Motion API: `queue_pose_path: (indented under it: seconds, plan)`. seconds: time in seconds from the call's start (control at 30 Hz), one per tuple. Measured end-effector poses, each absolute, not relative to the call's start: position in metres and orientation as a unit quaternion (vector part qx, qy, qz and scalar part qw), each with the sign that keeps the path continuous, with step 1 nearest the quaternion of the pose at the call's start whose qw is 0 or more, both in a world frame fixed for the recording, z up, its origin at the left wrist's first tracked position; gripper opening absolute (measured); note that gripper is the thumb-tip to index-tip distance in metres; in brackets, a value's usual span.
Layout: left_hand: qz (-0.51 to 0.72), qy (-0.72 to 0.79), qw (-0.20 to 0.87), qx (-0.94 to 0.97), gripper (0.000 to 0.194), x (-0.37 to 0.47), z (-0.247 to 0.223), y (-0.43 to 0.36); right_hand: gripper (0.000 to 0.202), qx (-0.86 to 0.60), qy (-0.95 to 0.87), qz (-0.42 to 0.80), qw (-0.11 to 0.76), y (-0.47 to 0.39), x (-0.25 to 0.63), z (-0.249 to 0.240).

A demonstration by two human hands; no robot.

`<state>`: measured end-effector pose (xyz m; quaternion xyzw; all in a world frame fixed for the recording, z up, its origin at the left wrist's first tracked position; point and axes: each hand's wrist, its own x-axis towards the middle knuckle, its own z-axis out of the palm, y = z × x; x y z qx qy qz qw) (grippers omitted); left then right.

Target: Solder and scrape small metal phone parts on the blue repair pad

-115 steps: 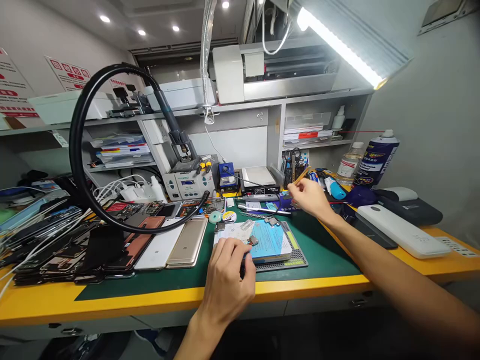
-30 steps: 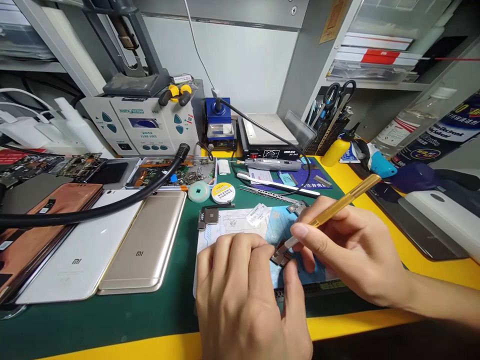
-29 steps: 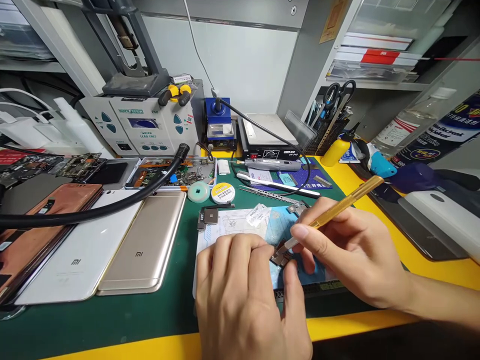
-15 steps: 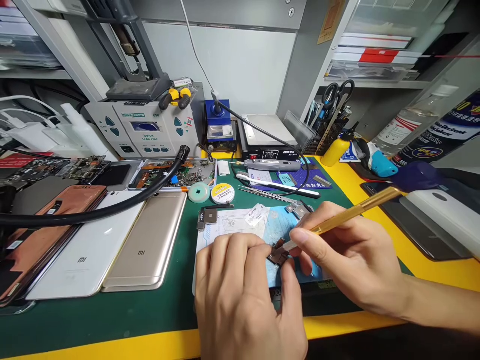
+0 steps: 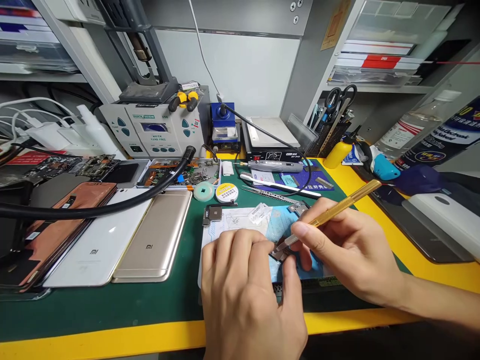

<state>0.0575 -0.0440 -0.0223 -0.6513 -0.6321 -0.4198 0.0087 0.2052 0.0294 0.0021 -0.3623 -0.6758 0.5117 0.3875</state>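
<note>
My right hand (image 5: 348,245) is closed round a gold-handled knife-like tool (image 5: 341,206), its pale tip pointing down and left. Under that tip lies a small dark circuit board (image 5: 279,253), on a blue and white work pad (image 5: 232,218). My left hand (image 5: 251,295) rests over the pad's left part, index finger and thumb at two sides of the board, gripping it. Part of the board is hidden by the fingers. Another small board piece (image 5: 215,213) sits at the pad's upper left, and a metal-shielded piece (image 5: 299,207) is near its upper edge.
Phones, one of them gold (image 5: 153,240), lie at left under a black hose (image 5: 101,211). Behind the pad are tweezers (image 5: 270,194), a white brush (image 5: 281,185) and round tins, one yellow and white (image 5: 226,193). A hot-air station (image 5: 153,127) stands at the back left.
The view has shifted slightly, so the bench items sit farther right. The gold tool is tilted a little differently, its handle end lower left. Both hands keep their hold.
</note>
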Motion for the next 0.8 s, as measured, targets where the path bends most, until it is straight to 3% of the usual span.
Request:
queue_pose_path:
  seconds: [0.5, 0.8]
  plan:
    - [-0.422, -0.633, 0.005, -0.649, 0.001, 0.059, -0.022, -0.045, 0.007, -0.339, -0.744, 0.403, 0.411, 0.020, 0.213, -0.011]
    - [-0.419, -0.641, 0.002, -0.643, 0.002, 0.060, -0.021, -0.046, 0.016, -0.350, -0.672, 0.514, 0.402, 0.028, 0.205, 0.002]
